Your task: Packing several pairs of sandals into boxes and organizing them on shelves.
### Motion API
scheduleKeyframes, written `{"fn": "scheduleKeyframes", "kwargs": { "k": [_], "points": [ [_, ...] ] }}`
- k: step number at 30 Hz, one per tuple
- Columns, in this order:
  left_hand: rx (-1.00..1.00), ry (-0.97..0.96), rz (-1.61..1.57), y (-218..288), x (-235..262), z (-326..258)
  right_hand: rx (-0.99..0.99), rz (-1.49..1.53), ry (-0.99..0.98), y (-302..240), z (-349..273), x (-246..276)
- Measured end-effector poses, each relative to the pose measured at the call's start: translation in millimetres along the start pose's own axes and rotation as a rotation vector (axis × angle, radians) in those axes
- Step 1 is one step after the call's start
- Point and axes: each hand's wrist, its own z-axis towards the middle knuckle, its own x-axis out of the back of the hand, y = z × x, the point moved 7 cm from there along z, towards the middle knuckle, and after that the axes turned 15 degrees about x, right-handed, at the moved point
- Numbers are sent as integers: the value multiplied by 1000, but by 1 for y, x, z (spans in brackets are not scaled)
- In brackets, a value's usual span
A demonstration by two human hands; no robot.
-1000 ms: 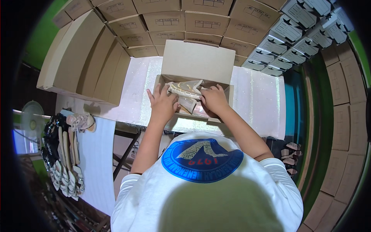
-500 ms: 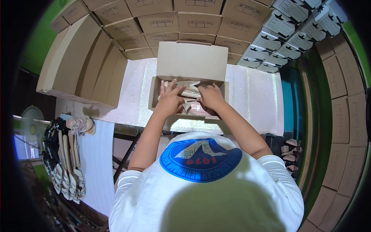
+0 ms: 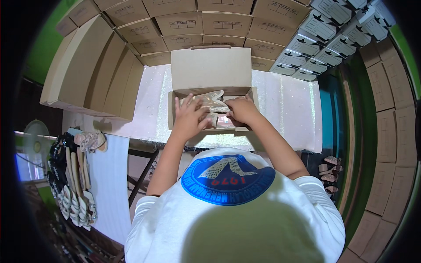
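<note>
open brown cardboard shoebox on white surface | holds pale beige sandals | left hand, right hand both pressing sandals, fingers spread

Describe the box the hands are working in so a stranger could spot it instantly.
Start at the white table walled in by stacked cardboard cartons. At its centre lies the open shoebox, lid flipped up behind it. Unlike the closed boxes around, it holds pale sandals, with the left hand and right hand inside.

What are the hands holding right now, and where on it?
Both the left hand and right hand press on the pale sandals inside the open cardboard box; the exact grip cannot be told.
</note>
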Motion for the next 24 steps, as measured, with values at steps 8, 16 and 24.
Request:
{"fn": "scheduleKeyframes", "kwargs": {
  "k": [8, 16, 24],
  "points": [
    [501, 126, -35, -88, 11, -24, -95, -94, 594, 23, -68, 49],
    [412, -135, -664, -93, -20, -23, -283, 729, 497, 49, -94, -8],
    [313, -280, -66, -44, -17, -10, -243, 180, 303, 54, -115, -7]
  ]
}}
